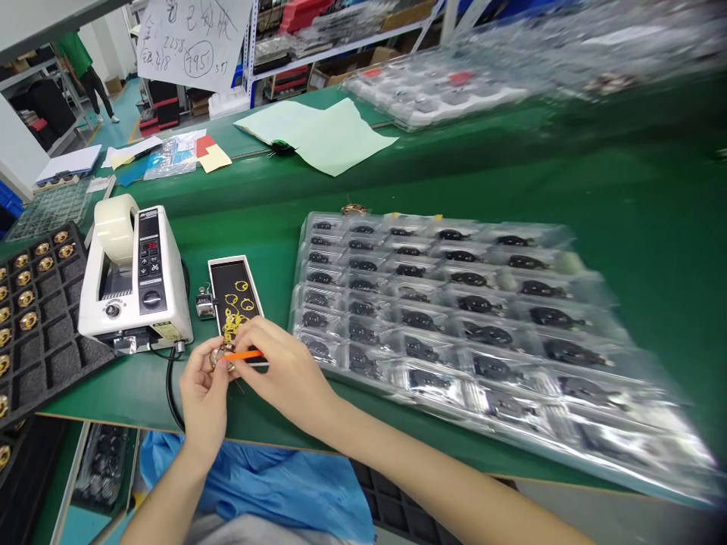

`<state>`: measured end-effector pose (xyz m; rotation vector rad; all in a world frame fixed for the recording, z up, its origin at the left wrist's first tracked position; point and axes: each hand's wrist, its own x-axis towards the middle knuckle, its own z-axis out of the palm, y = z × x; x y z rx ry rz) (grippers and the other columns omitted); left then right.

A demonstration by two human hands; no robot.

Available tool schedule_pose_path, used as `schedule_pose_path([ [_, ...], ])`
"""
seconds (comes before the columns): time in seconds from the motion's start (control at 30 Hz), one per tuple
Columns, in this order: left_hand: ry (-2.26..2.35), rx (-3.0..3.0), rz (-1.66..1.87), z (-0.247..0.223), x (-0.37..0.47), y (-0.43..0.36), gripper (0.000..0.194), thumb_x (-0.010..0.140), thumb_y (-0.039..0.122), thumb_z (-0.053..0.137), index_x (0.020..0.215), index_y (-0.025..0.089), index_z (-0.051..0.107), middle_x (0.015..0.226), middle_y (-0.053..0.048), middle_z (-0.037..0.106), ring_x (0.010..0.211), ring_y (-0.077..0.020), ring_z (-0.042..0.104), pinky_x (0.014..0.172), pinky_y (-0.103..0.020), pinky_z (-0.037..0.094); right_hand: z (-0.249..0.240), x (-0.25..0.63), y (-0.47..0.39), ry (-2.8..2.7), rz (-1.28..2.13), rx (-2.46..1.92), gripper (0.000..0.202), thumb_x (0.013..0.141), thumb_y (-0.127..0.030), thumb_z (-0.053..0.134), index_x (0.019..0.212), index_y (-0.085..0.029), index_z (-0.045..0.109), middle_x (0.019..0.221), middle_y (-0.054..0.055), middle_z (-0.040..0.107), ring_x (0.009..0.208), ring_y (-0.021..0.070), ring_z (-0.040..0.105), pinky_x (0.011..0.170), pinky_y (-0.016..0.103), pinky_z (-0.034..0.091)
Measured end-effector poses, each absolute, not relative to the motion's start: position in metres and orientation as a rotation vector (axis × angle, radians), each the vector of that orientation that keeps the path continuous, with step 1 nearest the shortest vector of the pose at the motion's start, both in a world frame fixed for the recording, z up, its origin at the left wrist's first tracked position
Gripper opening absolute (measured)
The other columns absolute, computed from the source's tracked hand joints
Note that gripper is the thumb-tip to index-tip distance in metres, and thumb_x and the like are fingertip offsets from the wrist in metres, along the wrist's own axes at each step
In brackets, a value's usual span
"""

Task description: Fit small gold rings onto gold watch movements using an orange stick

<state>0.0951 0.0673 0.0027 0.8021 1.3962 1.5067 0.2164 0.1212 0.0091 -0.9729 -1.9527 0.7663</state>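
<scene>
Pinches a small round metal part [216, 354] in left fingers [219, 382], an orange stick [243, 355] in right fingers [257, 337]; angles both forearms [397, 458] inward, toward a white-rimmed box [227, 272] beyond the fingers.

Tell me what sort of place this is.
Probably a small-parts assembly workshop: a white tape dispenser stands on the green workbench, beside it lies a clear compartment tray of dark parts, and loaded storage shelves stand behind.
</scene>
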Motion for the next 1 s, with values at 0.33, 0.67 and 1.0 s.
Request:
schedule_pose_path([
  [0.33, 1.344, 0.887, 1.451, -0.001, 0.094, 0.067, 0.034, 0.082, 0.046, 0.069, 0.101, 0.018, 0.064, 0.092, -0.005, 0.071, 0.084, -0.0185, 0.069, 0.078, -0.031, 0.058, 0.016, 0.221, 0.124, -2.069, 0.883, -0.960, 0.012, 0.087, -0.011, 0.051, 0.079, -0.020, 0.054, 0.083, 0.003, 0.058, 0.069, 0.0153, 0.057, 0.060, 0.026, 0.045],
  [0.67, 1.452, 0.935, 1.459, 0.013, 0.077, 0.074, 0.019, 0.072, 0.032, 0.078, 0.069, 0.017, 0.067, 0.071, 0.000, 0.062, 0.069, -0.0136, 0.058, 0.066, -0.022, 0.047, 0.018, 0.225, 0.118, -1.945, 0.286, -0.692, 0.007, 0.087, -0.015, 0.055, 0.091, -0.022, 0.057, 0.077, 0.003, 0.065, 0.064, 0.0141, 0.059, 0.055, 0.024, 0.045],
  [1.0, 1.364, 0.830, 1.386, 0.022, 0.087, 0.061, 0.032, 0.075, 0.044, 0.075, 0.087, 0.017, 0.064, 0.053, 0.005, 0.064, 0.045, -0.0109, 0.059, 0.049, -0.020, 0.049, 0.011, 0.221, 0.117, -2.040, 0.062, -0.657, 0.014, 0.092, -0.014, 0.054, 0.092, -0.021, 0.066, 0.088, 0.008, 0.073, 0.069, 0.0163, 0.062, 0.059, 0.028, 0.047],
])
